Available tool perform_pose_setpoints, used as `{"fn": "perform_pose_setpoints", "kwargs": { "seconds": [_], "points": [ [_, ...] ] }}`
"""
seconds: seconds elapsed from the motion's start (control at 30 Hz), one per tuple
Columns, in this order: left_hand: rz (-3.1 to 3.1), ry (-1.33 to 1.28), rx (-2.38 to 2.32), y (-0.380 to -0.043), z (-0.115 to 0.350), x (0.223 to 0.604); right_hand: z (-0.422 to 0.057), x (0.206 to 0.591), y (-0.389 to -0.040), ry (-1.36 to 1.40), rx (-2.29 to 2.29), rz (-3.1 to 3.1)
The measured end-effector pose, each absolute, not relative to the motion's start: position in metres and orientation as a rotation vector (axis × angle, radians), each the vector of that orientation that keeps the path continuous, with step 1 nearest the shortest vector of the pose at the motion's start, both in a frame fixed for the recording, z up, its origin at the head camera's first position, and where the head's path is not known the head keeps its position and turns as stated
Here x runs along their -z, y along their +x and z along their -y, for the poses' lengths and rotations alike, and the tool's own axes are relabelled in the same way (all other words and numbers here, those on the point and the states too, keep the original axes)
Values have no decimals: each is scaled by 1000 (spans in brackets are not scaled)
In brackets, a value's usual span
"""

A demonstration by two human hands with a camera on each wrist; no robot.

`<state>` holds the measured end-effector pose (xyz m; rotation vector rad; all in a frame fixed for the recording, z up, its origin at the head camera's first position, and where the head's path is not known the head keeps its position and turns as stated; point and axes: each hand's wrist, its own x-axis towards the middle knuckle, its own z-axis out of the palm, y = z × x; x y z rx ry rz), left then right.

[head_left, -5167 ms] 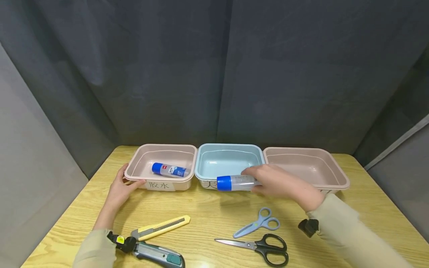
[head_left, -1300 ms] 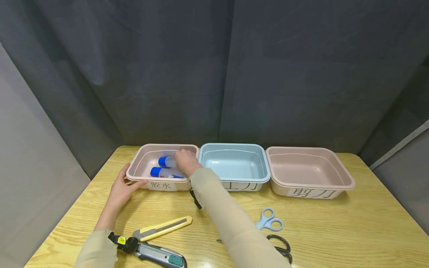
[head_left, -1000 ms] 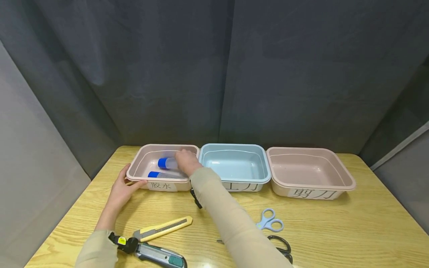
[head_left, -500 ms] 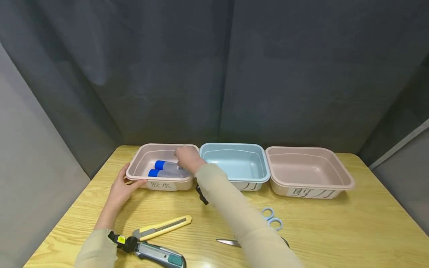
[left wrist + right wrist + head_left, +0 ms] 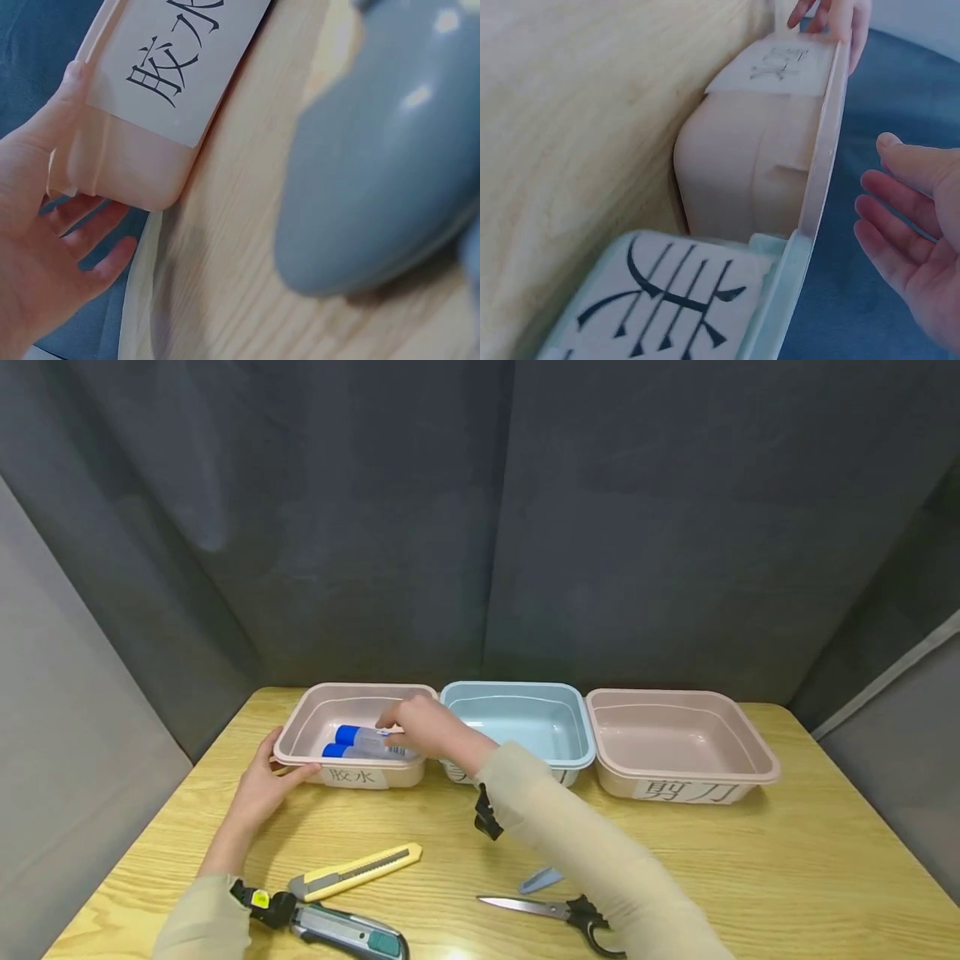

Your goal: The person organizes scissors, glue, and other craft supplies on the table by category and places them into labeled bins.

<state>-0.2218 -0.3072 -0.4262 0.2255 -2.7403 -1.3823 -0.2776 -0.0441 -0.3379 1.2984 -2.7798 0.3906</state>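
Observation:
My left hand (image 5: 262,781) holds the left corner of the pink bin (image 5: 405,774) marked 胶水, thumb on its front rim and the other fingers around the side. Inside that bin lie two clear glue bottles with blue caps, the rear bottle (image 5: 352,735) alongside the front bottle (image 5: 337,750). Over the bin's right end is my right hand (image 5: 431,727), empty. The right wrist view shows that hand's fingers (image 5: 892,225) loosely bent, apart from the bin rim.
A blue bin (image 5: 532,714) and another pink bin (image 5: 675,727) stand to the right in a row. Nearer me lie a yellow utility knife (image 5: 367,868), a grey-green utility knife (image 5: 348,931), black-handled scissors (image 5: 528,906) and blue scissors (image 5: 542,880), partly under my right sleeve.
My right hand brought the second glue bottle into the left pink bin, released it beside the first and has lifted and drawn back rightward. The left hand keeps its hold on the bin.

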Motion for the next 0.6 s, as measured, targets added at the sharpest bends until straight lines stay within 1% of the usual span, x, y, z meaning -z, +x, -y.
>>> {"fn": "perform_pose_setpoints", "kwargs": {
  "seconds": [0.17, 0.4, 0.6],
  "points": [
    [2738, 208, 1382, -222, 309, 424, 33, 340, -260, 1340, -460, 2708],
    [2737, 195, 1382, -222, 307, 423, 23, 349, -233, 1437, -444, 2587],
    [2767, 191, 1356, -222, 305, 421, 18, 359, -210, 1558, -446, 2591]
  ]
}}
